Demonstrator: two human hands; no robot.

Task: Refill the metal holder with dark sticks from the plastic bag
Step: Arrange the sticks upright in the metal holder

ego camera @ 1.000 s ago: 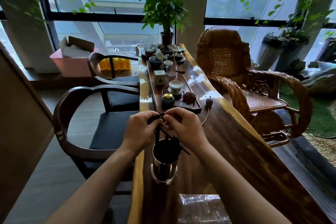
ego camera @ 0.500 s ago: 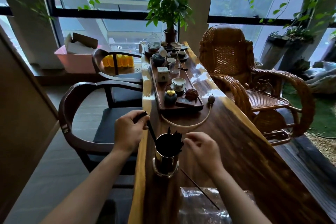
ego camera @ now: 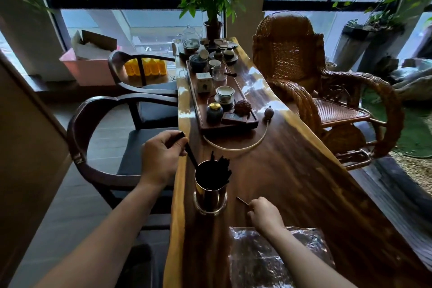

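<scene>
A shiny metal holder [ego camera: 210, 196] stands upright on the long wooden table [ego camera: 304, 182], with several dark sticks [ego camera: 221, 167] poking out of its top. My left hand [ego camera: 161, 159] is just left of the holder and grips a dark stick [ego camera: 189, 156] whose lower end slants into the rim. My right hand [ego camera: 265, 215] lies low on the table to the holder's right, pinching a thin dark stick [ego camera: 242, 200] that lies on the wood. The clear plastic bag [ego camera: 275, 257] lies below that hand at the near edge.
A wooden tea tray [ego camera: 253, 121] with cups, jars and a small box stretches away behind the holder. A pale hose [ego camera: 233, 147] curves in front of it. Dark wooden armchairs [ego camera: 98, 138] stand left of the table, a wicker rocking chair [ego camera: 315, 91] to the right.
My hands have parted from above the holder. The left stayed by the rim with one stick; the right dropped down to the table near the bag and took the loose stick lying there.
</scene>
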